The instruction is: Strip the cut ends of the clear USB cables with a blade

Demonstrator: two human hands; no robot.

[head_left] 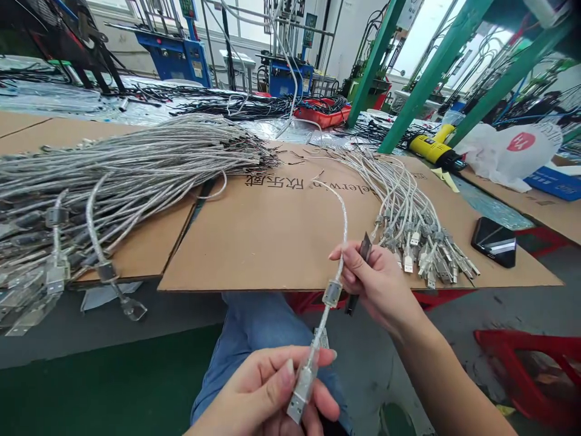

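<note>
Left hand (254, 387) at the plug (301, 392), right hand (379, 281) farther up the cable (344, 219)

You grip the clear-jacketed cable's USB plug between the thumb and fingers of your left hand, its metal end tilted down toward you. Your right hand pinches the cord just beyond the grey block (332, 293), and it also holds a dark, slim tool (365, 247) against the palm. From there the cable runs up over the cardboard (236, 248), curving left to its thin-wired end. The plug and grey block hang in front of the cardboard's near edge, above your jeans (261, 339). Left of you lies a big heap of similar cables (172, 151); to the right, a smaller bundle (403, 194) has its plugs facing you. Beside that bundle rests a black phone (494, 242).
</note>
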